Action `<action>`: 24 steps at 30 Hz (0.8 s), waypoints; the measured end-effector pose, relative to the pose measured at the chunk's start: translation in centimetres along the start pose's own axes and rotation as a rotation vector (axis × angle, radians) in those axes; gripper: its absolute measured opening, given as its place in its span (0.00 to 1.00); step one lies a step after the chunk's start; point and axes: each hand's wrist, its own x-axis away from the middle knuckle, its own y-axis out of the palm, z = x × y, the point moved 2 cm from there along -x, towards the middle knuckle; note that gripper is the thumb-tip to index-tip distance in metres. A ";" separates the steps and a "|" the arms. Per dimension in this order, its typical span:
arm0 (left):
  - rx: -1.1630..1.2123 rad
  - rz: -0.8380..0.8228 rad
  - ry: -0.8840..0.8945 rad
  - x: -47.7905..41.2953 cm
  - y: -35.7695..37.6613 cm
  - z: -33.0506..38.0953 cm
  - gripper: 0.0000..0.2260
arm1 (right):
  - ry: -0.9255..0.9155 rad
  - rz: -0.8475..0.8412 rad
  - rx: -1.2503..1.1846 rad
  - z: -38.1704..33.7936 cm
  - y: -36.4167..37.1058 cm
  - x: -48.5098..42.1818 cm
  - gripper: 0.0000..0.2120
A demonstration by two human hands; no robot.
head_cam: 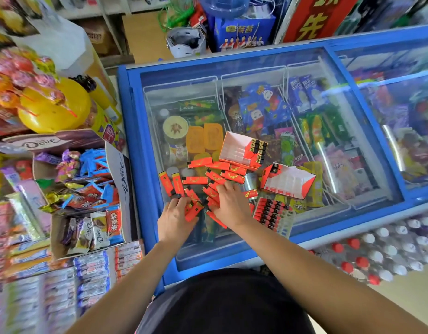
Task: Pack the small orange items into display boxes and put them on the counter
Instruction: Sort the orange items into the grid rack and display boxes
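Note:
Several small orange items [197, 180] lie scattered on the glass lid of a blue chest freezer [133, 145]. My left hand [175, 216] is closed around a few of them at the pile's near left edge. My right hand [231, 204] rests palm down on the pile's near right part, fingers over several pieces; whether it grips any I cannot tell. One display box [234, 149] stands open behind the pile with a row of items in its right side. A second display box [288, 180] lies to the right, mostly hollow. A flat tray [273, 212] filled with the items sits near my right wrist.
To the left, open Dove cartons [87, 179] of wrapped sweets and a yellow lollipop stand [51, 107] crowd the counter. Bottles with red and white caps [381, 251] stand low on the right. Ice-cream packets fill the freezer under the glass.

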 end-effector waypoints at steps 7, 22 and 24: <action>-0.053 0.042 0.026 0.6 0.1 -1.4 0.27 | -0.060 -0.047 0.029 -0.7 0.5 -0.9 0.24; 0.142 -0.129 -0.079 0.4 -0.5 -0.2 0.19 | 0.194 0.009 -0.211 -0.3 1.4 1.3 0.20; 0.244 -0.151 -0.108 0.3 -0.5 0.0 0.19 | 0.208 -0.013 -0.252 -0.4 1.7 1.4 0.20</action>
